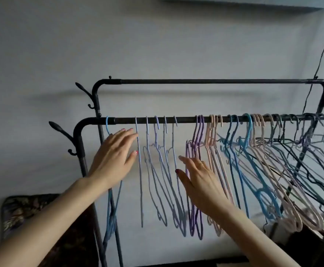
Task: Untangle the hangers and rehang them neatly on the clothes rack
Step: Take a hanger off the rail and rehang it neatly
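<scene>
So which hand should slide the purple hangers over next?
Probably the right hand. It is open, with its fingers right by the purple hangers. The left hand is farther off, by the pale blue hangers near the rail's end.

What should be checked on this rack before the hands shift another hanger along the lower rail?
1. Pale lavender thin plastic hangers hooked on the lower black metal rail and spaced apart: ok.
2. Left hand open, gripping nothing: ok.
3. Right hand open and flat against the purple plastic hangers, not gripping them: ok.
4. Pink, blue and dark hangers at the right end evenly spaced: not ok, bunched and overlapping.
5. Upper black rail bare of hangers: ok.
6. Any hangers interlocked at the far right: cannot tell.
</scene>
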